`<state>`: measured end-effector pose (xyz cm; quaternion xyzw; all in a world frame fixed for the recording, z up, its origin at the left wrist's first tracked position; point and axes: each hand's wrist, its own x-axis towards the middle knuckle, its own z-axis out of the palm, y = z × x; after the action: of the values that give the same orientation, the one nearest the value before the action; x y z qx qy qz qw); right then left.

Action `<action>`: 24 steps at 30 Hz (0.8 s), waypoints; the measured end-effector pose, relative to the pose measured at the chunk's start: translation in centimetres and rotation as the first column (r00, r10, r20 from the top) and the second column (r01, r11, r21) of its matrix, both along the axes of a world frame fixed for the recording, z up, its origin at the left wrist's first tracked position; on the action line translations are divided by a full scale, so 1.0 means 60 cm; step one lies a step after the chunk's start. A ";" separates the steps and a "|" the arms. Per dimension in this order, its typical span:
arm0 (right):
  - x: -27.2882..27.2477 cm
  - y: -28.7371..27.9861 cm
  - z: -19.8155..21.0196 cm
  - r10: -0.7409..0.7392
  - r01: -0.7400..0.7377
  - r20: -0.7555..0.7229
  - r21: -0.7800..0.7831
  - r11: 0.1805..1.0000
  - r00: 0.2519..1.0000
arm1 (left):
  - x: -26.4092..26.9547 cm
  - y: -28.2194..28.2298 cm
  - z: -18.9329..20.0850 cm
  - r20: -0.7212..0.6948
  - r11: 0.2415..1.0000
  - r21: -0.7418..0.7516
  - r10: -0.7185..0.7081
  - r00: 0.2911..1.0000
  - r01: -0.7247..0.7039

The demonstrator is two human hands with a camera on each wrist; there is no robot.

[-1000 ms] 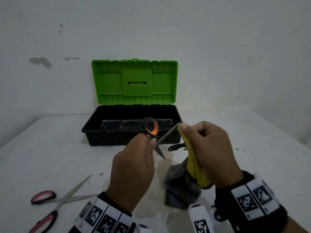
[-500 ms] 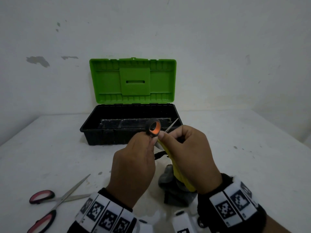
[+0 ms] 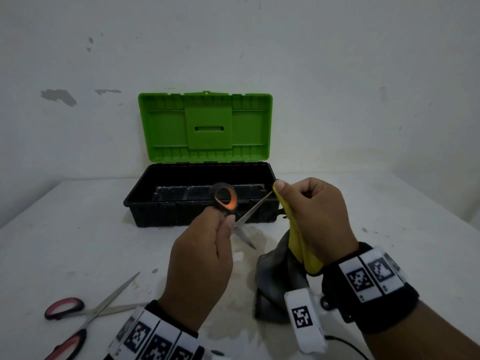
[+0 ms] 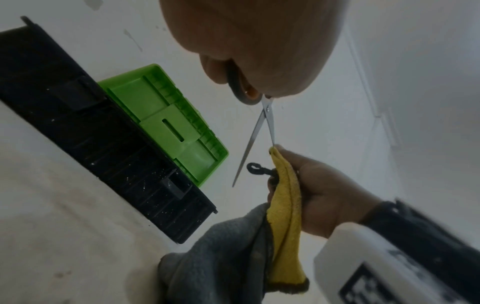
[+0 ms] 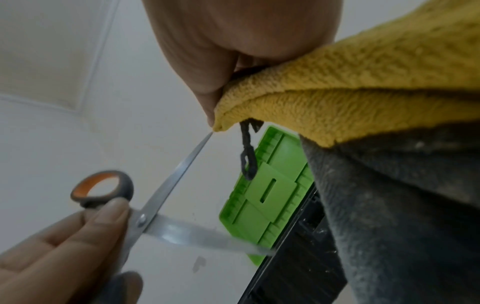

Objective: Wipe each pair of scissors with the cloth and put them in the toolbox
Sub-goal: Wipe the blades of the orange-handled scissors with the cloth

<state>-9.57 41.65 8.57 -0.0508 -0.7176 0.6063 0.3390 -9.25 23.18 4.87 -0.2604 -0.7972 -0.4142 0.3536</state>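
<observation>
My left hand (image 3: 207, 245) grips the handle of the orange-and-grey scissors (image 3: 225, 200), whose blades stand spread open in the air in front of the toolbox. In the right wrist view the scissors (image 5: 166, 195) show one blade rising to the cloth. My right hand (image 3: 314, 216) pinches the yellow-and-grey cloth (image 3: 298, 242) at the tip of that upper blade. The cloth (image 4: 283, 216) hangs down to the table. The black toolbox (image 3: 161, 211) stands open, its green lid (image 3: 205, 126) upright. A red-handled pair of scissors (image 3: 78, 323) lies open on the table at lower left.
The white table (image 3: 78, 229) carries a wet stain below my hands. A white wall (image 3: 337, 74) rises right behind the toolbox. The table's right side (image 3: 402, 209) holds only a few small specks.
My right hand slid the cloth in to the pivot beside my left hand, then back out along the blade to its tip. The left hand kept its grip.
</observation>
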 end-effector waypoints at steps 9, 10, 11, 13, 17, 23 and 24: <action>0.035 -0.024 -0.028 0.243 -0.245 0.034 0.084 0.966 0.969 | 0.007 0.009 0.020 0.550 0.823 0.563 -0.441 0.709 0.075; 0.036 -0.028 -0.031 0.252 -0.255 0.043 0.098 0.962 0.967 | 0.010 0.011 0.022 0.561 0.816 0.572 -0.465 0.685 0.085; 0.036 -0.031 -0.032 0.259 -0.263 0.050 0.103 0.959 0.964 | 0.012 0.012 0.022 0.567 0.807 0.583 -0.486 0.665 0.092; 0.038 -0.033 -0.028 0.264 -0.268 0.055 0.086 0.959 0.963 | 0.013 0.011 0.022 0.574 0.785 0.613 -0.522 0.631 0.092; 0.031 -0.024 -0.020 0.148 -0.148 0.003 -0.010 0.989 0.989 | 0.008 0.008 0.018 0.590 0.794 0.602 -0.511 0.625 0.080; 0.044 -0.034 -0.027 0.204 -0.206 0.048 0.033 0.978 0.978 | 0.006 0.008 0.006 0.584 0.760 0.643 -0.565 0.582 0.093; 0.042 -0.032 -0.024 0.181 -0.182 0.036 0.011 0.983 0.983 | 0.005 0.008 0.005 0.587 0.760 0.643 -0.568 0.577 0.094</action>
<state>-7.04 39.75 7.10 0.0067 -0.7291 0.6287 0.2702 -8.94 23.64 5.14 -0.1030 -0.6481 -0.7534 -0.0413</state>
